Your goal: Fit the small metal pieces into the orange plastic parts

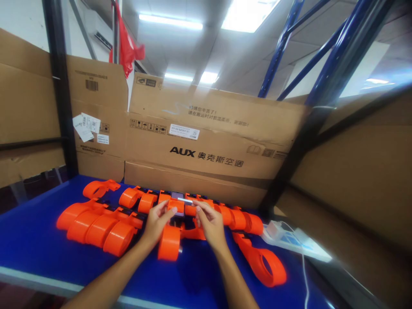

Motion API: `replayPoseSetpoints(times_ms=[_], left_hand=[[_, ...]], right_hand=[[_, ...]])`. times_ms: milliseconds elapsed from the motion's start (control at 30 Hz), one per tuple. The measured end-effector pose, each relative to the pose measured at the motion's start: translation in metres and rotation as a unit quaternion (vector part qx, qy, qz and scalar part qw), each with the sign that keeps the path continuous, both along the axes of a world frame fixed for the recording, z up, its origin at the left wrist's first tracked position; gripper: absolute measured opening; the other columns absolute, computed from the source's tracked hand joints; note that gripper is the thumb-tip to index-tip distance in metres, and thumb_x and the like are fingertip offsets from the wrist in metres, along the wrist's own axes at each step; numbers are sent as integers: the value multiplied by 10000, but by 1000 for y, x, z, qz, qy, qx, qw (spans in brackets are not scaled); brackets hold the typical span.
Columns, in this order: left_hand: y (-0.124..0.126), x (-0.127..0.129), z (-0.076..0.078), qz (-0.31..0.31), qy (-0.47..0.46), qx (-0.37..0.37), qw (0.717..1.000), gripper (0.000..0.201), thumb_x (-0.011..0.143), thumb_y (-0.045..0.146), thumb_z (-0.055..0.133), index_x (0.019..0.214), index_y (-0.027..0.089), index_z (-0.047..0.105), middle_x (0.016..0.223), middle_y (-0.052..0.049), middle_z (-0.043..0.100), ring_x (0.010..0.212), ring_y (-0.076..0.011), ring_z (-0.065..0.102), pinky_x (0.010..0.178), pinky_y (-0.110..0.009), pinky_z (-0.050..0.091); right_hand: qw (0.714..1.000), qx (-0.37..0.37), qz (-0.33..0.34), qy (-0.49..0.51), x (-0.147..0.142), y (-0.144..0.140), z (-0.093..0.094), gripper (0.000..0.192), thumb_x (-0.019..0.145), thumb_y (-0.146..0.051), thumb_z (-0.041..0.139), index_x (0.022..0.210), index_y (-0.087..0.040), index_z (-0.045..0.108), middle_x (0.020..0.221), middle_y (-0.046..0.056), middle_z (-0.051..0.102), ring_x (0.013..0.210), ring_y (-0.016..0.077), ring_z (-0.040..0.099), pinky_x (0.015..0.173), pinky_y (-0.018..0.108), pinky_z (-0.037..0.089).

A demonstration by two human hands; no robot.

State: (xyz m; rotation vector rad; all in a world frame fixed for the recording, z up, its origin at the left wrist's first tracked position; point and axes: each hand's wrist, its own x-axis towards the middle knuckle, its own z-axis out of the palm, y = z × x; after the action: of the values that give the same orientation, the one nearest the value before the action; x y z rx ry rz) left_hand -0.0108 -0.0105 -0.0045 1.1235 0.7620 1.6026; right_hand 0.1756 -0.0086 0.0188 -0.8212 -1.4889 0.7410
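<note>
My left hand (159,219) is closed, with thumb and fingers pinching an orange plastic tape dispenser (178,207) in front of me. Between the thumb and fingers of my right hand (209,219) is a small pale strip with a toothed edge (185,201), held over that dispenser. A dark rectangular part (177,195) shows just behind the strip; whether it belongs to the held dispenser I cannot tell. Below my hands, another orange dispenser (169,243) lies on the blue table, its ring toward me.
More orange dispensers lie in a group at the left (95,227) and in a row at the back (238,218). One dispenser (272,268) rests at the right. A white power strip (299,242) with a cable is at the right edge. Cardboard (206,141) walls the back.
</note>
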Motion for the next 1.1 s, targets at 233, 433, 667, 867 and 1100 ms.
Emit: replayPoseSetpoints(times_ms=[233,433,667,867,1100], left_hand=[[-7,-1,5,3,15,26,1000,334,757,415,772,925,128,740,537,35,547,479,-98,436,466,-208,330],[-14,1,9,-18,-15,50,998,314,784,375,766,973,125,755,749,-54,716,649,-157,609,592,-230,458],[-14,2,7,-32,2,57,998,334,794,344,761,1053,134,758,628,-9,648,643,-163,607,610,-236,467],[-16,3,9,-43,19,65,997,359,801,343,750,1101,146,760,578,4,595,681,-191,623,631,-253,474],[-9,1,6,-35,42,54,997,377,757,362,776,1062,141,759,635,-2,634,558,-139,536,532,-237,412]], right_hand=[[998,7,59,11,1,-2,3,303,892,-406,657,1121,-232,752,877,31,616,525,89,484,485,261,437],[995,-23,96,13,3,-2,1,267,890,-374,675,1119,-267,760,1096,50,547,556,54,412,453,222,339],[992,-11,109,-56,2,1,-2,341,894,-415,668,1196,-273,734,1101,61,552,628,87,441,467,218,345],[990,52,79,-105,0,2,-2,362,925,-424,625,1240,-267,708,1031,60,593,795,151,560,627,262,481],[978,106,85,-160,5,-5,5,350,958,-362,593,1280,-255,678,984,60,653,888,187,610,807,339,513]])
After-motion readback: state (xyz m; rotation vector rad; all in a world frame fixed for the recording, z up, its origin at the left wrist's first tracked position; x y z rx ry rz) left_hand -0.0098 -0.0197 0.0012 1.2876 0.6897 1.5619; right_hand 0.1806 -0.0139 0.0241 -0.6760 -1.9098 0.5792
